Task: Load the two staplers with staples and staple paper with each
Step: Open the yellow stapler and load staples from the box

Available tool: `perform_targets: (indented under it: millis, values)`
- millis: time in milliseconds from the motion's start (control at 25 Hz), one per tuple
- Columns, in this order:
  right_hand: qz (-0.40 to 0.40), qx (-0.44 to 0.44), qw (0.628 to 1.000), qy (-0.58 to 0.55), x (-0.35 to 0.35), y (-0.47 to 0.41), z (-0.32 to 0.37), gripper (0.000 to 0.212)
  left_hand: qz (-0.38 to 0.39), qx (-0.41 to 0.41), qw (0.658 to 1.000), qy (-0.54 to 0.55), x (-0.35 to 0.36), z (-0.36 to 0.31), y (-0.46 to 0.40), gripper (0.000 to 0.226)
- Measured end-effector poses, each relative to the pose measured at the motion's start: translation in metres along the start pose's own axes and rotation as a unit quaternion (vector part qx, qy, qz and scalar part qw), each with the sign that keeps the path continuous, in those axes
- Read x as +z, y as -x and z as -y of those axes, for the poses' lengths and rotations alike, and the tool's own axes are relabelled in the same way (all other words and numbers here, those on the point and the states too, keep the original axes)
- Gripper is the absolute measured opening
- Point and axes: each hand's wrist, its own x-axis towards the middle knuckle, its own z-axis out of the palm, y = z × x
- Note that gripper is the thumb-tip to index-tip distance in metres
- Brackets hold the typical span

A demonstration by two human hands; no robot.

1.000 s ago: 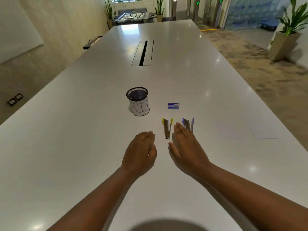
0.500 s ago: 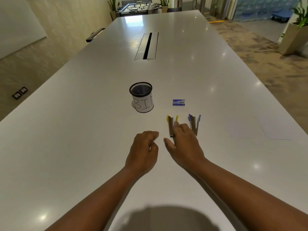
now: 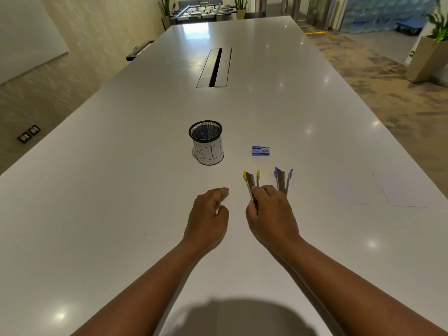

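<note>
Two small staplers lie side by side on the white table (image 3: 121,214), both swung open. The yellow-tipped stapler (image 3: 251,180) is on the left and the purple-tipped stapler (image 3: 282,179) on the right. My right hand (image 3: 271,214) curls its fingers and thumb round the near end of the yellow-tipped stapler. My left hand (image 3: 208,214) hovers just left of it, fingers loosely curled, holding nothing. A small blue staple box (image 3: 260,150) sits behind the staplers. White paper sheets (image 3: 400,190) lie to the right.
A black mesh cup (image 3: 207,143) with a white label reading "BIN" stands left of the staple box. A cable hatch (image 3: 214,67) is set in the table's middle, farther back. The floor drops off beyond the table's right edge.
My right hand slid left from between the staplers and closed its fingers on the yellow-tipped stapler's near end. My left hand curled slightly and stayed close by.
</note>
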Motion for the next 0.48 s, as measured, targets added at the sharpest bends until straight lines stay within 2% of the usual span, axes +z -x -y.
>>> perform_targets:
  millis: [120,320,480]
  values:
    - [-0.01,0.015,1.0,-0.006,-0.0023,-0.0002,-0.0001,0.017,-0.007,-0.005,1.0,0.016,-0.0002,0.0022,0.0017,0.048]
    - [-0.035,0.029,0.999,-0.015,-0.0026,-0.0008,-0.0046,0.015,-0.017,-0.005,0.999,0.033,-0.0004,0.0016,0.0022,0.048]
    - [-0.042,0.003,0.999,-0.023,-0.0033,-0.0023,-0.0021,0.011,-0.013,-0.011,0.999,0.038,-0.0006,-0.0011,0.0028,0.047]
